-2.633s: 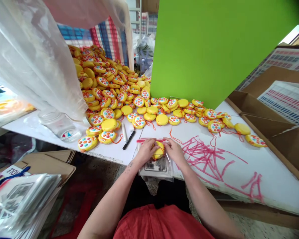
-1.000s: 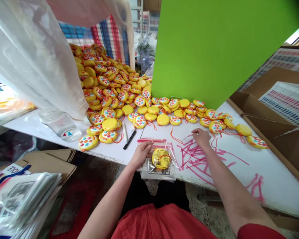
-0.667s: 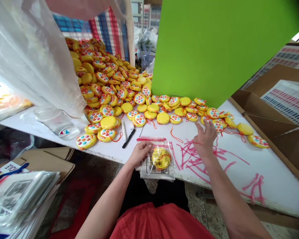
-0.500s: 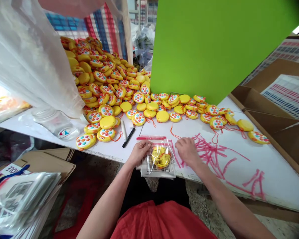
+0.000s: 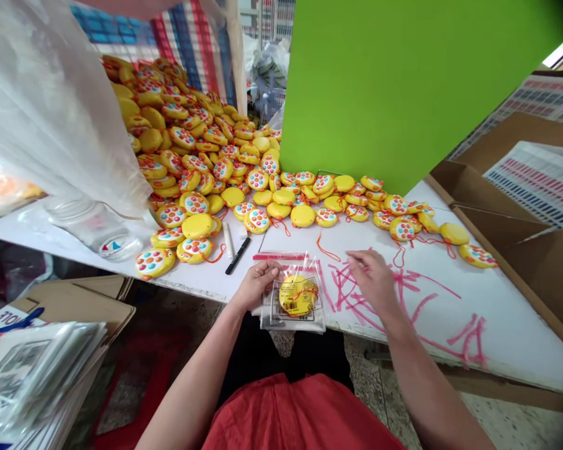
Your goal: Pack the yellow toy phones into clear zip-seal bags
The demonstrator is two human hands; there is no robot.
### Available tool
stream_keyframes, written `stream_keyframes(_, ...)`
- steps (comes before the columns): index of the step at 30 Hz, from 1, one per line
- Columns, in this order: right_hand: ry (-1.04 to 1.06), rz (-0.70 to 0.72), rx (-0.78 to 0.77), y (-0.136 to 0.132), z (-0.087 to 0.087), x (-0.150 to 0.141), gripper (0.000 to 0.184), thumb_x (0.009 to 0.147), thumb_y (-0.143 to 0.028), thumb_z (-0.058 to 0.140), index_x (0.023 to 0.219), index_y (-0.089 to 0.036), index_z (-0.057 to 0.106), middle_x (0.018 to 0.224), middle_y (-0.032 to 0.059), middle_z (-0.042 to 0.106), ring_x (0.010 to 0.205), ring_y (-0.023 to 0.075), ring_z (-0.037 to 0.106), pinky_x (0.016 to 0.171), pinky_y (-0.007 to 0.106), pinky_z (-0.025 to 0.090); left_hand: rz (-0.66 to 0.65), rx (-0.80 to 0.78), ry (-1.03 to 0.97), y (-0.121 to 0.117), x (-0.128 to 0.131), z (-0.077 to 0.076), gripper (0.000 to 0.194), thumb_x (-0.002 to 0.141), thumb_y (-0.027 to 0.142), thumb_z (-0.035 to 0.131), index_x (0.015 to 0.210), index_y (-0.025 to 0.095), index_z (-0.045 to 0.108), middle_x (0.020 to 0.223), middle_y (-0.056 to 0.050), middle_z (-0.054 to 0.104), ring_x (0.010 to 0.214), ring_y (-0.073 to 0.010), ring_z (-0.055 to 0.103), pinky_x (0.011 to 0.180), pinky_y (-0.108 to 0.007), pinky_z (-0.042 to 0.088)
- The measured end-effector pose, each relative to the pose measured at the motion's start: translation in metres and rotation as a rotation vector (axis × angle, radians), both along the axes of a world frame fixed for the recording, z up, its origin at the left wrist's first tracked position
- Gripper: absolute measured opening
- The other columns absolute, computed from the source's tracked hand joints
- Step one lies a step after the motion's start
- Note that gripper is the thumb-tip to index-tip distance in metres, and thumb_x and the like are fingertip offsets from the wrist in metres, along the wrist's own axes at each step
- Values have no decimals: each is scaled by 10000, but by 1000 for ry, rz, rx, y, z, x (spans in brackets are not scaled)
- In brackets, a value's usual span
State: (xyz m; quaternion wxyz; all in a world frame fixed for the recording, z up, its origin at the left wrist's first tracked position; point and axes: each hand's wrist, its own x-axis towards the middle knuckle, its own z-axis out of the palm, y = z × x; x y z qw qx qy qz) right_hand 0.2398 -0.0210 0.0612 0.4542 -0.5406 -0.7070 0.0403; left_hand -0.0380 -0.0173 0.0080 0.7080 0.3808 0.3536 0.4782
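Note:
My left hand (image 5: 259, 284) pinches the left side of a clear plastic bag (image 5: 313, 319) at the table's front edge. Inside the bag lies a round yellow toy (image 5: 291, 294) with printed text, a barcode and an orange cord. More flat bags with red top edges lie beneath it. To the right, my right hand (image 5: 373, 278) hovers over a litter of pink strips (image 5: 344, 290), its fingers partly stretched out and holding nothing visible. Just beyond the bag, a loose orange cord (image 5: 327, 248) rests on the white table (image 5: 286, 240).
A big heap of yellow toys (image 5: 182, 137) with coloured dots spills from the back left along a green panel (image 5: 380, 87). Black and white pens (image 5: 238, 256) and a clear jar (image 5: 94, 228) stand left. Cardboard boxes (image 5: 511, 244) line the right; stacked bags (image 5: 32, 381) sit lower left.
My right hand has moved right, away from the bag and over the pink strips. My left hand keeps hold of the bag. The view has shifted slightly.

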Motion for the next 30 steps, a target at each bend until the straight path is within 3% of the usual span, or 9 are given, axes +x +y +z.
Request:
stream_keyframes(3,146,205,-347,8,-18,-32,279,870,-418,569,1005,-207,693,952,75,690,835,218,634,746,361,517,3,17,-1,0,0,-2,315,717,379,773,887,158,627,733,9,635,612,-71,583,608,-193,475)
stream_keyframes(6,274,310,-537,17,-27,-51,276,816,-399,607,984,-197,691,900,60,708,767,205,643,697,336,516,22,20,-7,-1,1,-2,345,694,391,791,883,148,634,747,2,649,653,-84,608,648,-209,496)
stream_keyframes(10,392,301,-575,18,-30,-46,233,753,-389,663,867,-189,698,793,44,699,688,188,619,650,314,491,56,-26,5,-1,4,-1,448,674,384,808,1019,146,649,867,-39,698,720,-108,644,709,-243,520)
stream_keyframes(16,649,299,-679,6,-28,-24,312,695,-401,721,925,-190,720,785,53,707,732,194,625,657,302,468,-35,-68,-20,2,2,0,452,701,352,787,1078,133,668,968,-102,717,843,-173,682,759,-285,533)
stream_keyframes(23,677,278,-662,8,-36,-21,90,637,-281,655,674,-208,693,729,38,691,684,181,588,642,294,448,-37,-16,91,0,-1,5,118,678,252,662,704,138,640,755,-36,673,716,-146,645,728,-277,514)
stream_keyframes(30,529,316,-659,1,-29,-20,194,761,-338,583,779,-183,698,754,44,678,690,181,580,661,307,459,3,121,187,-5,1,8,167,692,289,591,632,135,619,692,-34,613,660,-126,561,672,-247,473)
